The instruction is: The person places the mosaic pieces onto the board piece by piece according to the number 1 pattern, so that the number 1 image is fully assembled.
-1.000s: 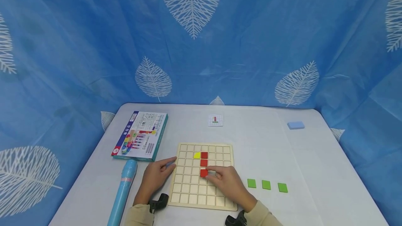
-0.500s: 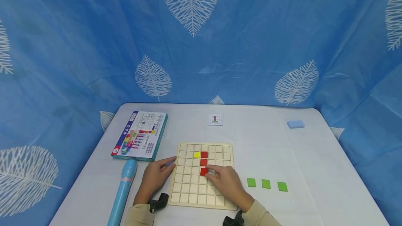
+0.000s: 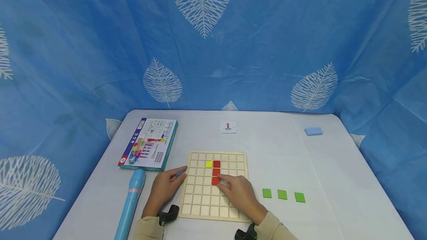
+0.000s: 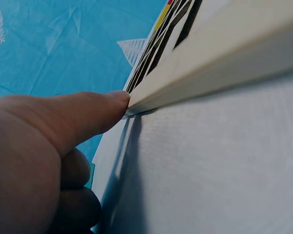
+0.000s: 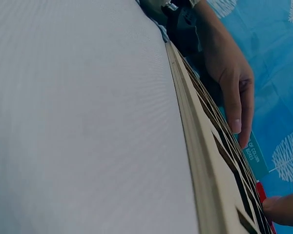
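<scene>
red tile (image 3: pixel 215 181) is a flat, plain square at a pale wooden board (image 3: pixel 197 199) full of little square holes. two more red tiles (image 3: pixel 216 172) and one yellow piece (image 3: pixel 208 164) sit in the board; three flat green squares (image 3: pixel 282 194) lie beside it. the red tile is at the right hand's (image 3: pixel 241 193) tips, pinched by finger and thumb. the left hand (image 3: pixel 165 187), finger and thumb spread, touches the board's side.

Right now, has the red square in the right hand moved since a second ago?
Yes: the pinched red square has shifted slightly up the head view, toward the middle red square, judged against the board.
</scene>
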### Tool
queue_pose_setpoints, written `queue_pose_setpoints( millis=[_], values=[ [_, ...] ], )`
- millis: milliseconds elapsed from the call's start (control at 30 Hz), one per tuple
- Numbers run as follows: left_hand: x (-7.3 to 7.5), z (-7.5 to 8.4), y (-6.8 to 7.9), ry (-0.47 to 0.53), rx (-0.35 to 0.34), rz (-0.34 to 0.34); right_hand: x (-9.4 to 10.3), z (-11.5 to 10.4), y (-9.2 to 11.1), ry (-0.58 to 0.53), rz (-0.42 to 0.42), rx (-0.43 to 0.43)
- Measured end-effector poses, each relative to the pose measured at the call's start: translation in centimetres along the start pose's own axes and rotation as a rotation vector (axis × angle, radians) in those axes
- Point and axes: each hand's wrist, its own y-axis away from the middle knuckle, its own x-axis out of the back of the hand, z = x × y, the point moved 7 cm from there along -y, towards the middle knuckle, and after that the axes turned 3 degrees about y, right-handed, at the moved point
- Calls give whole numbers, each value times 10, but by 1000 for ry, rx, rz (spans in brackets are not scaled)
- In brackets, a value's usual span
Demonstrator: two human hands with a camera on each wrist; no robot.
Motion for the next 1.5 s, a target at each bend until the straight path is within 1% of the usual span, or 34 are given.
queue_pose_setpoints(
  millis=[567, 767, 900, 1200, 1500],
  values=[
    [1, 2, -1, 13, -2, 1, 2, -1, -3, 27, 1, 0],
    [1, 0, 0, 12, 20, 1, 2, 1, -6, -6, -20, -31],
    [1, -1, 1, 16, 19, 0, 2, 2, -5, -22, -32, -52],
    [2, 0, 1, 11, 4, 2, 2, 3, -4, -10, -16, -52],
    [1, 1, 1, 5, 15, -5, 3, 3, -2, -18, -11, -50]
  ],
)
